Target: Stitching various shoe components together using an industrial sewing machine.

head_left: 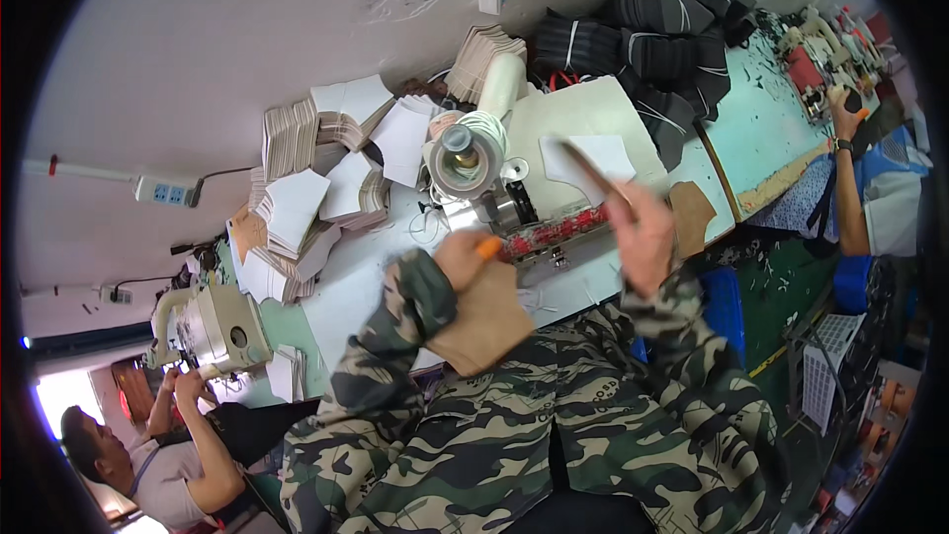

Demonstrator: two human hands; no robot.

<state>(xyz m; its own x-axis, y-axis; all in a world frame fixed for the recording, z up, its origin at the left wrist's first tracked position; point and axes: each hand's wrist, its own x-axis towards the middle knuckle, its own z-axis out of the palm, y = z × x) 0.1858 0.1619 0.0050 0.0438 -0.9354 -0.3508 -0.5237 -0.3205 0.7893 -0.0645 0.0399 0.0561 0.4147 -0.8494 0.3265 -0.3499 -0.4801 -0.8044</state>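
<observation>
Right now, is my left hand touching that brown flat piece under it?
Touching. The head view shows the left hand, an orange tip poking out of its grip, resting directly on the top edge of the brown flat piece, with no gap between them.

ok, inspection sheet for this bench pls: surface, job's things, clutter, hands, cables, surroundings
Surface: white bench, crowded.
Job's things: brown piece in left hand, with an orange tool; thin strip in right hand; small machine between them.
Clutter: white stacks, tape roll, black bundles.
Hands: both gripping.
Cables: power strip and lead on wall.
Surroundings: co-workers at left and right.
</observation>
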